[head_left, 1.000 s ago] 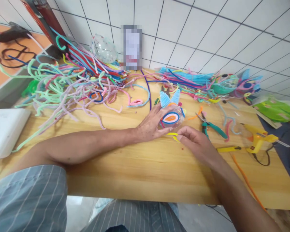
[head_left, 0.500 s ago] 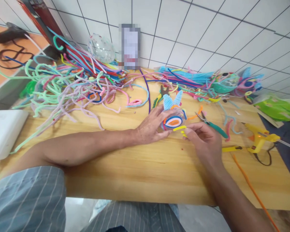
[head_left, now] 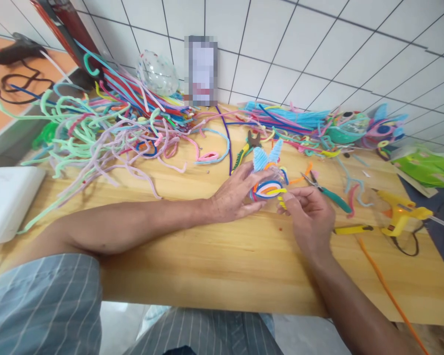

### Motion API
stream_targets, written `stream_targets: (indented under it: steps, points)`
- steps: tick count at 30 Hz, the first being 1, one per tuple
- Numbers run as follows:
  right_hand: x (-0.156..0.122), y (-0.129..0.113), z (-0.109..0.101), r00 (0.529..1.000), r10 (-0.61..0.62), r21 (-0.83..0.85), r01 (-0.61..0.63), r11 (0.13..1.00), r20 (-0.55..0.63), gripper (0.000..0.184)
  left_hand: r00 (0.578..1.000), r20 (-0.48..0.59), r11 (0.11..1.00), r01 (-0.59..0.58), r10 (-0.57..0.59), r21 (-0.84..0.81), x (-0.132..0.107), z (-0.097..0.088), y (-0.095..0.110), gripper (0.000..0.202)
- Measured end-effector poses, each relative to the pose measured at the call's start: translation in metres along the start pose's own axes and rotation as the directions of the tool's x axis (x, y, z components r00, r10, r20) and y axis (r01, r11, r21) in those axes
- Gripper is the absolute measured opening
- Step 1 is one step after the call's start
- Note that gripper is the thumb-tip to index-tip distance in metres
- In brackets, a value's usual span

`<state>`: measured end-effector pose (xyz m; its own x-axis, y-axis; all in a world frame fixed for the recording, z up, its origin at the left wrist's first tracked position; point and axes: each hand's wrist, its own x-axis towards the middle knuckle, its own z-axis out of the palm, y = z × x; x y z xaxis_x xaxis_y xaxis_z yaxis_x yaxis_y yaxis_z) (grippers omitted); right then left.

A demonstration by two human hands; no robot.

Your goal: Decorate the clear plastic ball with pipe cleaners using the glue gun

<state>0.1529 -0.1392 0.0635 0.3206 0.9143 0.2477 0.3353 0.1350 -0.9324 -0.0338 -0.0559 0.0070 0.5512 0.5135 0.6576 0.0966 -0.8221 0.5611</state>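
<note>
My left hand (head_left: 231, 196) is wrapped around the side of a small clear ball decorated with pipe cleaners (head_left: 261, 189). Two light blue ear-like pieces stand up from the ball's top, and a blue, white and orange oval faces me. Between thumb and fingertips, my right hand (head_left: 313, 217) pinches a bent yellow pipe cleaner (head_left: 278, 191). One end of that yellow piece lies across the oval; whether it touches cannot be made out. Behind the ball are green-and-yellow pliers (head_left: 244, 150). Teal-handled pliers (head_left: 335, 198) lie right of it.
Loose pipe cleaners (head_left: 96, 143) heap at the back left, with bundled ones (head_left: 288, 116) at the back right. A phone (head_left: 203, 71) leans on the tiled wall. A yellow glue gun (head_left: 401, 214), a yellow cutter (head_left: 353, 230) and an orange pipe cleaner (head_left: 383, 281) lie right. A white box (head_left: 13, 202) stands left.
My right hand has moved slightly left and up, bringing the yellow pipe cleaner from below the oval to across its front. My left hand keeps its hold on the ball.
</note>
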Motion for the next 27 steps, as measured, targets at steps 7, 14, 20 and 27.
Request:
stream_targets:
  steps: [7,14,20,27]
  points:
    - [-0.006,0.003,0.002,0.999,0.051,0.036,-0.052,0.998,0.01,0.018,1.0,0.004,1.0,-0.018,0.018,0.02,-0.002,0.001,0.0,0.074]
    - [-0.008,0.008,0.0,0.999,0.035,0.011,-0.035,0.999,0.001,0.02,1.0,-0.013,0.999,-0.026,0.026,0.025,-0.002,0.003,-0.002,0.072]
    - [-0.009,0.011,0.001,1.0,0.026,-0.017,-0.025,1.0,0.004,0.021,0.998,-0.039,0.999,-0.048,0.048,0.005,-0.002,0.004,-0.002,0.071]
    - [-0.009,0.015,0.0,1.0,0.025,-0.03,-0.025,0.999,-0.001,0.025,1.0,-0.026,0.999,-0.017,0.016,-0.047,-0.001,-0.001,0.002,0.055]
